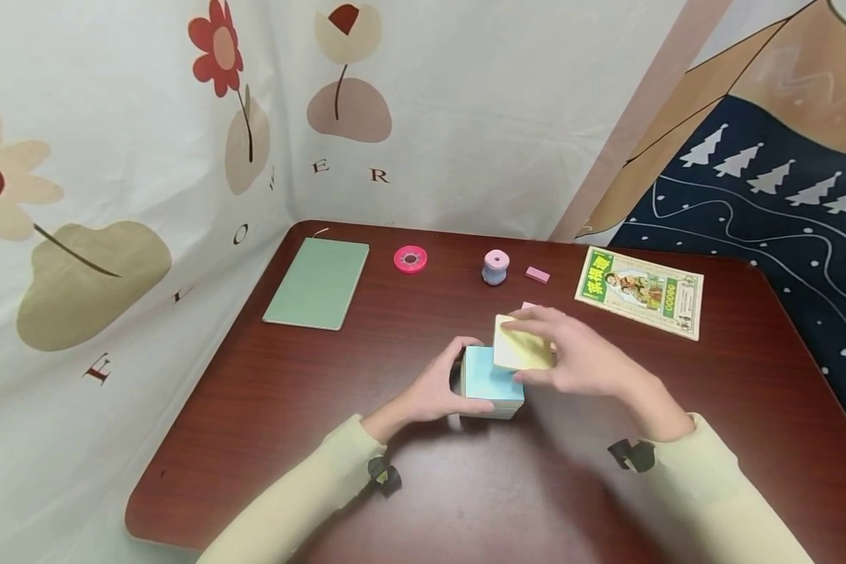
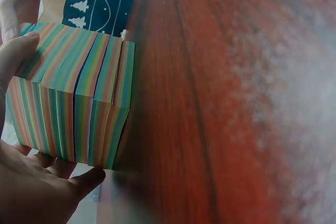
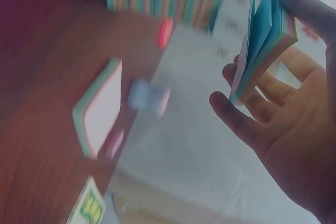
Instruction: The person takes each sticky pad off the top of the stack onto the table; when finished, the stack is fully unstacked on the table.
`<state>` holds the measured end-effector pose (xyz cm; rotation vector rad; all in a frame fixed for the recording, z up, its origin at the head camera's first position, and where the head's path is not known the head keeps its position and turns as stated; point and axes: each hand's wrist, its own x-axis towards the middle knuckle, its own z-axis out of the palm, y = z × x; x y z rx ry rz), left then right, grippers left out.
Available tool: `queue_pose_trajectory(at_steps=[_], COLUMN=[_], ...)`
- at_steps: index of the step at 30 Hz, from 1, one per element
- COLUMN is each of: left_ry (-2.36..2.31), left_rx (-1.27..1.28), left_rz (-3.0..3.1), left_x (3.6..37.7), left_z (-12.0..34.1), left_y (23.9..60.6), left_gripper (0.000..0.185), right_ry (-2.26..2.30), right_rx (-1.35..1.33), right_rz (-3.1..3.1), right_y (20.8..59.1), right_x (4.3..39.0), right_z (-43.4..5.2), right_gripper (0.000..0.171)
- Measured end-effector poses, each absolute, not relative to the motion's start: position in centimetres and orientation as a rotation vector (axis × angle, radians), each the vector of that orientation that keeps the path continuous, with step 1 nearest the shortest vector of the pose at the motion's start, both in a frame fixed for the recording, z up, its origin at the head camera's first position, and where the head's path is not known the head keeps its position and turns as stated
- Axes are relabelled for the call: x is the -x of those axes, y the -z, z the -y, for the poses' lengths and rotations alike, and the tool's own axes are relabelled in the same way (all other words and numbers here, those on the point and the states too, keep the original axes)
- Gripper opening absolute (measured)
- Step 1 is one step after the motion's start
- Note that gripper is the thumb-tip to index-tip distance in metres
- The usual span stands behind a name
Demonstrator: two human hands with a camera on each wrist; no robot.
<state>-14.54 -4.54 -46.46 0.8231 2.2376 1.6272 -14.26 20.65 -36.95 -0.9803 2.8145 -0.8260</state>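
- Two hands work at one block (image 1: 489,384) of coloured note paper, which stands near the middle of the table (image 1: 254,423), slightly toward the person.
- Left hand (image 1: 433,392) grips the block from its left side: thumb on the near face, fingers curled round the far side. The left wrist view confirms the fingers wrapped round the striped stack (image 2: 73,98), which rests on the table.
- Right hand (image 1: 578,360) pinches a thin wad (image 1: 522,348) of sheets, yellow on top. The wad sits above and just right of the block's top, tilted, its near left corner over the block.
- Right wrist view shows the wad (image 3: 262,40) clamped between thumb and fingers (image 3: 236,114), edges fanned a little.
- Key relation: the wad lies directly up and to the right of the block; the right hand is nearer the wad, the left nearer the block. Whether wad and block touch cannot be told.
- Open room: bare wood lies in front of the block and to both sides.
- Behind the block, well apart: a green notebook (image 1: 319,283) at left, a pink tape roll (image 1: 410,258), a small spool (image 1: 496,267), a pink eraser (image 1: 537,274), and a printed booklet (image 1: 640,291) at right.
- A small pink item shows just behind the right hand, mostly hidden.
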Motion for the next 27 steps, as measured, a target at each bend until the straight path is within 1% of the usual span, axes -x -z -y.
queue_pose_trajectory(at_steps=[2, 6, 13, 18, 22, 27], left_ry=[-1.63, -1.642, -1.629, -1.624, -1.637, -1.659], left_rx=[-0.823, -0.832, -0.821, -0.808, -0.805, -0.809], left_rz=[-2.235, -2.236, -2.247, -2.24, -2.227, -2.209], left_x=[14.5, 14.5, 14.4, 14.4, 14.5, 14.5], left_z=[4.6, 4.6, 4.5, 4.5, 4.5, 4.4], left_y=[46.5, 46.5, 46.5, 46.6, 46.6, 46.6], left_gripper=[0.08, 0.079, 0.079, 0.079, 0.079, 0.079], right_ry=[0.834, 0.887, 0.84, 0.781, 0.763, 0.748], right_rx=[0.922, 0.771, 0.553, 0.497, 0.501, 0.52], right_rz=[-2.852, -2.909, -2.928, -2.905, -2.904, -2.896], right_y=[36.8, 37.4, 40.3, 42.4, 43.7, 44.6], right_x=[14.9, 16.1, 17.2, 17.2, 17.4, 17.5], right_z=[-22.0, -24.8, -29.1, -30.8, -31.4, -31.5], right_gripper=[0.069, 0.066, 0.064, 0.062, 0.059, 0.06])
